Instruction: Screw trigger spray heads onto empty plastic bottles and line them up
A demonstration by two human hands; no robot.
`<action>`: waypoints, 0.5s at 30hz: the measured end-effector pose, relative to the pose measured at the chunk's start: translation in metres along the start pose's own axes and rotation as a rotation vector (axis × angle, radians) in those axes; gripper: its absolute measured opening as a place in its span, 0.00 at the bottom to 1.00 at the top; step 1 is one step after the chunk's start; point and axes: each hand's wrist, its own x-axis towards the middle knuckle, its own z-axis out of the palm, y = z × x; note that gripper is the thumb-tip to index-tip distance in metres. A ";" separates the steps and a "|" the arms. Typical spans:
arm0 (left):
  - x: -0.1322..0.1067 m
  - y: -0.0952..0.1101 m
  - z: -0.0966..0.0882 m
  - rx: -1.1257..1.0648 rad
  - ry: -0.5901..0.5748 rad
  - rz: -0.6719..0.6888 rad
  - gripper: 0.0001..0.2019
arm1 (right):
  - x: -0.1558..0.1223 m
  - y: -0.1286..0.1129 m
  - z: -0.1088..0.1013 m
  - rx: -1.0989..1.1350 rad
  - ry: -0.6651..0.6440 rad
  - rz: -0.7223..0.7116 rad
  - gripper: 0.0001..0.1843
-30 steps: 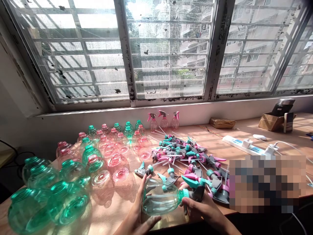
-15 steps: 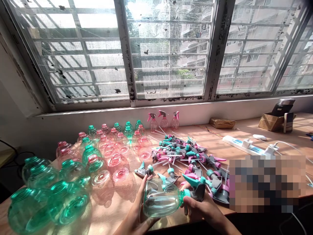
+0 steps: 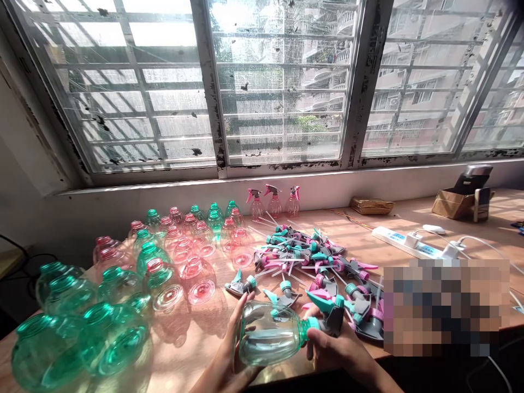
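A clear green spray bottle [image 3: 270, 334] lies on its side in the air near the table's front edge, its neck pointing right. My left hand [image 3: 229, 349] is wrapped round the base end of the bottle. At the neck, my right hand [image 3: 335, 346] grips the turquoise collar of a grey and turquoise trigger sprayer [image 3: 333, 314], which sits on the bottle's mouth. Whether the thread is fully tight cannot be seen. Just beyond my hands lie a loose turquoise sprayer head [image 3: 242, 285] and another sprayer head [image 3: 284, 295].
Open green bottles [image 3: 100, 338] and pink bottles [image 3: 198, 281] stand at the left. A pile of sprayer heads [image 3: 303, 248] fills the middle. Three pink bottles with sprayers [image 3: 275, 203] stand by the wall. A power strip [image 3: 403, 243] and a cardboard box [image 3: 454, 203] are at right.
Almost nothing differs. The bottle and both hands stay in nearly the same place, with the same grip.
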 end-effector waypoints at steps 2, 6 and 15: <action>0.000 -0.001 0.002 -0.035 0.010 -0.013 0.48 | 0.001 0.004 0.000 0.017 0.009 -0.028 0.24; 0.001 0.014 0.007 -0.191 0.022 -0.036 0.54 | 0.004 0.007 -0.001 0.064 0.036 -0.066 0.22; 0.006 0.019 0.011 -0.238 0.100 -0.142 0.50 | 0.005 -0.001 -0.005 -0.071 0.082 -0.096 0.21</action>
